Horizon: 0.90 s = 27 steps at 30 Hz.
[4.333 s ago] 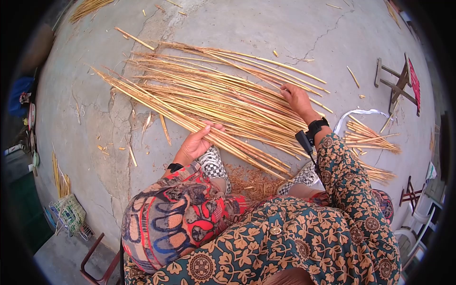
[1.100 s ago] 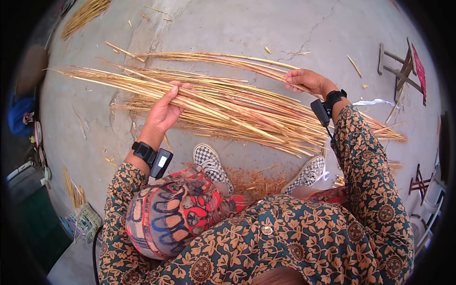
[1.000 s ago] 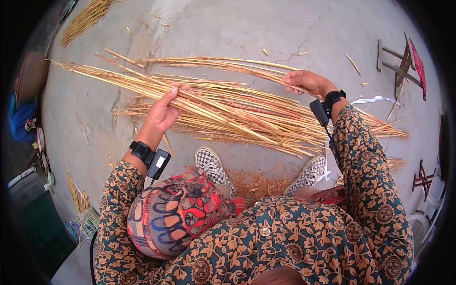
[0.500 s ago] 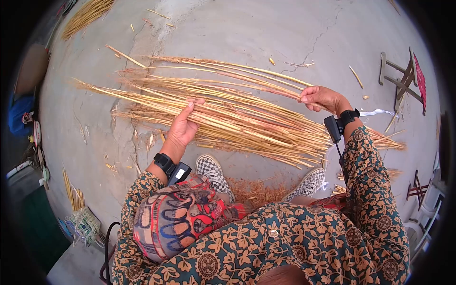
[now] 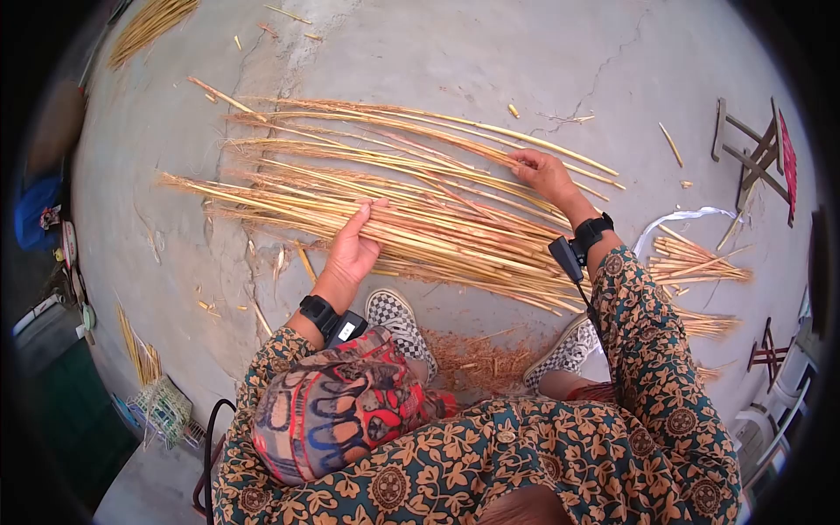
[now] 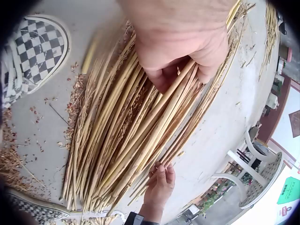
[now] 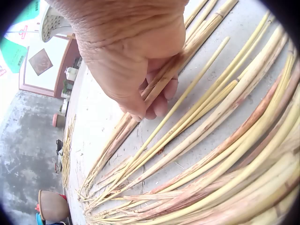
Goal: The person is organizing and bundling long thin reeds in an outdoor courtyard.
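Long, dry, straw-coloured stalks with feathery brown tips lie in a wide pile [image 5: 490, 262] on the concrete floor. My left hand [image 5: 354, 249] grips a bunch of stalks [image 6: 159, 119] at the near side of the pile, thumb on top, the bunch overlapping the stalks beneath. In the left wrist view its fingers curl under the bunch. On the far side, my right hand [image 5: 544, 178] pinches a couple of brownish stalks [image 7: 201, 42] between thumb and fingers, as the right wrist view shows. Beside these, several thinner stalks [image 7: 197, 112] fan out over the floor.
Checkered shoes [image 5: 401, 331] flank reddish chaff [image 5: 481, 354] on the near floor. Short bundled stalks [image 5: 700, 258] and a white strip [image 5: 687, 214] lie at right, below a folding stool [image 5: 761, 157]. Another bundle [image 5: 153, 31] lies far left; a wire basket [image 5: 162, 407] stands near left.
Over the last second my right hand has moved left along the far stalks, whose cut ends now lie out to its right. My left hand has come nearer my body with its bunch.
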{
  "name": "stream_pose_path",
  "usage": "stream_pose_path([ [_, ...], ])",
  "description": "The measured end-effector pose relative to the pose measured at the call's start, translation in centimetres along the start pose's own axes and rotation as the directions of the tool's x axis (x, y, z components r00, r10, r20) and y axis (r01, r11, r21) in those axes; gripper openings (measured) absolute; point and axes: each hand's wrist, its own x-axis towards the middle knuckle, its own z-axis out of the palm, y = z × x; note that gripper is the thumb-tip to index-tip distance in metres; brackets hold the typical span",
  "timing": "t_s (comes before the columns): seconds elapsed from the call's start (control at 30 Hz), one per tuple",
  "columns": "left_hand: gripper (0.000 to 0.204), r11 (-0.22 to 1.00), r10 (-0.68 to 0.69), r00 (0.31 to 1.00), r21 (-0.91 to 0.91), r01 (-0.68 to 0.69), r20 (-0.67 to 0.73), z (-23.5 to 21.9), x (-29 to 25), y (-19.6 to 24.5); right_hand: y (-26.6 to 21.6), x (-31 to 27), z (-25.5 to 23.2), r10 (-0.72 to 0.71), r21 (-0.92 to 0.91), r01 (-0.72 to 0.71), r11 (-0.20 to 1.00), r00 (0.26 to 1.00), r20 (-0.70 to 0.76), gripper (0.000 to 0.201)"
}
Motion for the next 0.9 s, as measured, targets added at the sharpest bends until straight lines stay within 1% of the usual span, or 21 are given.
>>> stream_pose_path([
  [0.03,0.016,1.000,-0.004,1.000,0.011,0.004,-0.002,0.4,0.2,0.2,-0.1,0.0,-0.3,0.059,0.072,-0.059,0.996,0.998,0.009,0.028],
  [0.07,0.015,1.000,-0.003,1.000,0.013,0.003,0.012,0.2,0.3,0.8,-0.8,0.0,-0.1,0.072,0.156,-0.080,0.985,0.996,0.054,0.024],
  [0.13,0.014,1.000,-0.020,1.000,0.018,0.020,0.015,1.5,0.0,1.3,-0.8,-0.2,-0.4,-0.045,-0.031,0.044,0.999,0.997,-0.058,0.023],
  [0.17,0.014,1.000,-0.017,1.000,0.026,0.017,0.020,1.4,0.2,1.3,-0.9,-0.1,-0.4,-0.122,-0.134,0.108,0.985,0.987,-0.105,0.023],
  [0.2,0.015,0.999,-0.013,1.000,0.031,0.012,0.024,1.2,0.4,1.3,-1.4,-0.3,-0.6,-0.145,-0.124,0.130,0.984,0.982,-0.121,0.022],
  [0.3,0.015,1.000,-0.008,0.998,0.003,0.008,0.066,0.7,0.6,0.3,-2.4,-1.5,-1.4,-0.208,-0.244,0.167,0.955,0.966,-0.152,0.022],
  [0.33,0.016,1.000,-0.008,0.996,-0.004,0.009,0.084,0.3,0.5,0.0,-2.1,-2.0,-1.6,-0.189,-0.259,0.128,0.957,0.955,-0.228,0.021],
  [0.4,0.016,1.000,-0.015,0.998,-0.019,0.016,0.054,-0.2,0.1,-0.7,-1.6,-1.8,-2.5,-0.178,-0.280,0.071,0.957,0.910,-0.375,0.020],
  [0.43,0.016,1.000,-0.018,0.999,-0.023,0.019,0.038,-0.4,0.0,-0.9,-1.2,-1.4,-3.1,-0.260,-0.401,0.079,0.913,0.868,-0.422,0.020],
  [0.5,0.016,0.999,-0.040,0.997,-0.001,0.040,0.059,-0.9,-0.3,-1.1,0.1,-0.9,-4.1,-0.418,-0.612,0.049,0.789,0.773,-0.477,0.021],
  [0.53,0.017,0.999,-0.053,0.997,0.004,0.053,0.059,-0.8,-0.4,-1.0,0.6,-0.5,-4.5,-0.464,-0.678,0.072,0.732,0.781,-0.418,0.023],
  [0.57,0.017,0.998,-0.068,0.996,0.014,0.067,0.055,-0.7,-0.6,-0.7,1.2,-0.4,-4.6,-0.423,-0.686,0.045,0.726,0.815,-0.395,0.022],
  [0.63,0.015,0.998,-0.052,0.998,0.035,0.051,0.036,-0.3,-0.5,-0.6,1.0,-0.8,-4.5,-0.343,-0.707,-0.002,0.707,0.874,-0.344,0.019],
  [0.7,0.015,0.998,-0.051,0.999,0.042,0.051,0.005,0.3,-0.3,-1.0,1.2,-0.9,-4.3,-0.358,-0.746,0.002,0.666,0.879,-0.317,0.016],
  [0.73,0.015,0.998,-0.054,0.998,0.038,0.053,0.028,0.6,-0.2,-1.2,1.5,-1.0,-4.1,-0.359,-0.764,0.000,0.646,0.882,-0.303,0.014],
  [0.8,0.015,0.998,-0.063,0.996,0.023,0.062,0.069,0.6,-0.1,-1.3,1.3,-0.6,-4.0,-0.378,-0.824,0.020,0.566,0.895,-0.238,0.013],
  [0.83,0.015,0.998,-0.066,0.996,0.024,0.065,0.054,0.5,-0.2,-1.3,1.1,-0.4,-3.9,-0.393,-0.850,0.035,0.526,0.896,-0.206,0.013],
  [0.9,0.015,0.998,-0.068,0.997,0.019,0.068,0.028,0.3,0.0,-1.3,0.6,-1.0,-3.9,-0.373,-0.788,0.034,0.615,0.893,-0.253,0.012],
])
